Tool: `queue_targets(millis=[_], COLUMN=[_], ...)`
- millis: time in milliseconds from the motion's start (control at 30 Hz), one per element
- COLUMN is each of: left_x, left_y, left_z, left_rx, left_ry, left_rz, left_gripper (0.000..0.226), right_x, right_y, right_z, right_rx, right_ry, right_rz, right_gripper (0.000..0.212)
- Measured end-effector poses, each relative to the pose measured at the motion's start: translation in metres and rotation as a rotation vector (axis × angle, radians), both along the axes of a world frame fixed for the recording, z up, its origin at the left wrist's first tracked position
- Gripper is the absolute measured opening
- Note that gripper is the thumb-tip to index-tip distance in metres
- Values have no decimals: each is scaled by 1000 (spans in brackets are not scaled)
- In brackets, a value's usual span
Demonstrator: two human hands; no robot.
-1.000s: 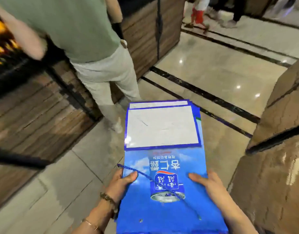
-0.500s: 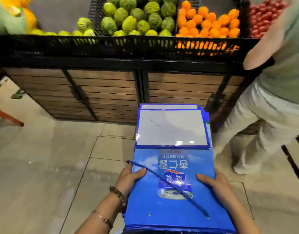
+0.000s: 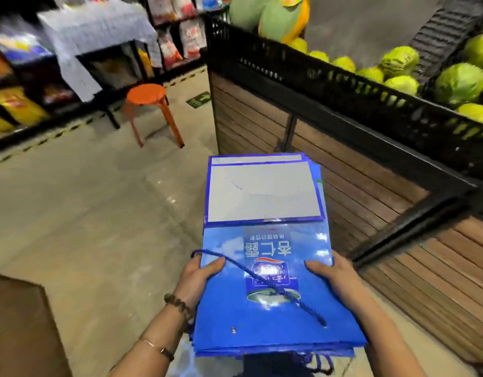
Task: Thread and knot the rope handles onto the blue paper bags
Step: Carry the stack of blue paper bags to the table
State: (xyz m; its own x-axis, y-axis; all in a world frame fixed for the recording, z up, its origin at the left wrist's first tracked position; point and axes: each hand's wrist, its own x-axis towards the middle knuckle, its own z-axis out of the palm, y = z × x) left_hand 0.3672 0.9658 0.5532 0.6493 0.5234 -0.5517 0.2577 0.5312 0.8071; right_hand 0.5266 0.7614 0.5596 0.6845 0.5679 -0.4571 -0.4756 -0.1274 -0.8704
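I carry a flat stack of blue paper bags (image 3: 264, 322) in front of me, held level. The top bag shows its white folded bottom panel (image 3: 263, 194) at the far end and a printed label in the middle. A blue rope handle (image 3: 262, 278) lies diagonally across the top bag, from its left edge to a hole near its right corner. My left hand (image 3: 198, 276) grips the stack's left edge, thumb on top by the rope's loop. My right hand (image 3: 334, 276) grips the right edge, thumb on top. More rope ends hang below the stack's near edge.
A wooden produce stand (image 3: 343, 148) with black crates of green melons (image 3: 458, 80) runs along my right. An orange stool (image 3: 150, 110) stands ahead on the tiled floor. Shelves of packaged goods (image 3: 22, 85) line the left. A brown box (image 3: 19, 327) sits at lower left.
The view has swung left: the person in the green shirt and the orange fruit are gone, and the stool and shelves have appeared. Both hands keep the same grip on the stack.
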Motion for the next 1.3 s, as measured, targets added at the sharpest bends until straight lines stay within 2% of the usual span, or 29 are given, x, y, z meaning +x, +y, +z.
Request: queue_targets(millis=[133, 300, 433, 533, 700, 833, 967, 1067, 1200, 1300], left_x=[32, 67, 86, 96, 110, 126, 146, 158, 180, 201], left_y=[89, 195, 280, 347, 473, 579, 673, 734, 822, 896], left_z=[-3, 11, 20, 23, 20, 25, 29, 26, 19, 14], left_rx=[6, 18, 45, 50, 99, 116, 113, 73, 94, 107], left_ry=[-27, -65, -63, -59, -6, -52, -6, 37, 53, 36], left_rz=[150, 298, 415, 461, 514, 535, 581, 604, 624, 641], left_gripper=[17, 21, 19, 34, 44, 42, 13, 14, 12, 10], right_x=[56, 118, 156, 175, 195, 213, 230, 245, 268, 292], right_y=[112, 250, 361, 445, 582, 692, 792, 856, 948, 1028], right_z=[-2, 10, 15, 15, 9, 13, 16, 17, 16, 11], right_rx=[15, 83, 59, 67, 75, 77, 92, 102, 107, 108], right_ry=[9, 61, 50, 69, 88, 110, 78, 116, 123, 103], right_rz=[168, 327, 495, 571, 615, 659, 643, 638, 682, 681], right_gripper=[57, 47, 81, 85, 103, 100, 94, 70, 76, 66])
